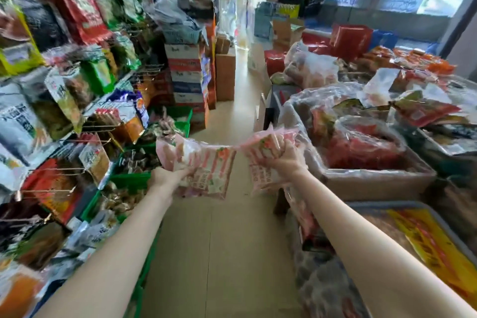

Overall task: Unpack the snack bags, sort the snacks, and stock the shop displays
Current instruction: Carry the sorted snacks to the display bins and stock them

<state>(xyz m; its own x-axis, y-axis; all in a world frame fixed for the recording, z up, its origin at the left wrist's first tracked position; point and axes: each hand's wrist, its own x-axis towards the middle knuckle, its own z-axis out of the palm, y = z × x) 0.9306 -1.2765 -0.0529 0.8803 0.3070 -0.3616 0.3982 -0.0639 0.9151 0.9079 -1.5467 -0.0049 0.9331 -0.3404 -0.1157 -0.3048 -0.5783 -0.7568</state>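
Left hand (165, 175) and right hand (285, 160), each clamped on a bundle of pink snack packets, held above the aisle floor (222, 253). The left bundle (206, 165) fans rightward and downward; the right bundle (265, 152) hangs with its long axis roughly vertical. Hanging-snack racks (64, 111) stand left, a cardboard box (374, 175) of red packets right.

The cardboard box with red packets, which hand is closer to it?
Right. The right hand holds pink packets beside the box; the left hand is across the aisle by the shelves.
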